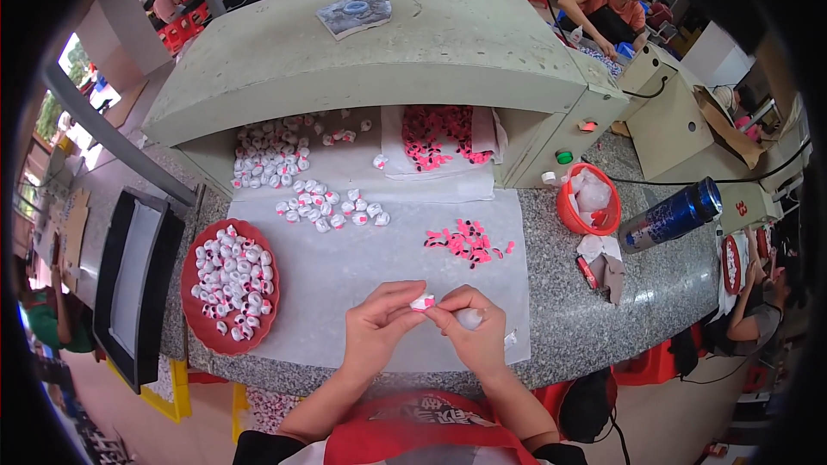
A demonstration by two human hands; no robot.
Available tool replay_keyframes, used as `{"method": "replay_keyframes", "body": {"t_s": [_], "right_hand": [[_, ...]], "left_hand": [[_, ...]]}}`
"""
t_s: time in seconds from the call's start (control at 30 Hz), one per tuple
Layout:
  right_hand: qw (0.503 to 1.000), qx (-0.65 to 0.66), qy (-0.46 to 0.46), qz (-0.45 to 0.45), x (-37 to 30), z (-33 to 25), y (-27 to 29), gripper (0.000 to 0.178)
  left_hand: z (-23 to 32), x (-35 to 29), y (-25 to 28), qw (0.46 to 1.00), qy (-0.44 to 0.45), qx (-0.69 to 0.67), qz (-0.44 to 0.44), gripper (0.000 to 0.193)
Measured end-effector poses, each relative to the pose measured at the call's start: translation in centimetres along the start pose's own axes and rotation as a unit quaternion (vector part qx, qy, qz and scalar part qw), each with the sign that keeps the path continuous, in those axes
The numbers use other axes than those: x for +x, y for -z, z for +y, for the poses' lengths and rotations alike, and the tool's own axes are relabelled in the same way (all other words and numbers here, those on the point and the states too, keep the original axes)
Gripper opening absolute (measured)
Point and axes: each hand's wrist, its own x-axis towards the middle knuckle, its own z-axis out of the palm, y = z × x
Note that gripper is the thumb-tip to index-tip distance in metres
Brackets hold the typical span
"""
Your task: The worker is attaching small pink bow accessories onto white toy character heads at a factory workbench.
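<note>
The person holds 1 small white piece with a pink part (422, 302) between both hands, just above the white sheet (345, 293) on the grey stone counter (586, 310). The left hand (379, 327) closes on the piece from the left with thumb and fingertips. The right hand (472, 327) pinches it from the right, and a 2nd whitish thing seems to sit under its fingers, but this is not sure.

The step in hand looks like joining a pink part to a white cap. The loose pink parts (468, 241) lie near, further back on the sheet, and the white caps (332, 207) lie in a group behind them. The red oval tray (191, 293) at the left carries many caps that already show pink. As a judgement, the next move calls for a firm press with the fingertips and a steady hold, since the piece is small and may slip.

Some points are hard to see. The fingers cover most of the piece, so whether the 2 parts are already fully together cannot be told. More caps and pink parts lie under the green machine hood (388, 43), half in shadow. The forearms are cut off by the lower edge.
</note>
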Motion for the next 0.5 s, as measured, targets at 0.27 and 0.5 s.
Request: {"method": "replay_keyframes", "body": {"t_s": [0.27, 0.5], "right_hand": [[0.994, -0.059, 0.077, -0.046, 0.2, -1.0, 0.4, 0.015], [0.99, -0.073, 0.101, -0.067, 0.2, -1.4, 0.7, 0.016]], "left_hand": [[-0.3, -0.2, 0.2, 1.0, 0.008, -0.022, -0.02, 0.031], [-0.3, -0.7, -0.4, 0.996, -0.073, 0.042, -0.005, 0.027]]}}
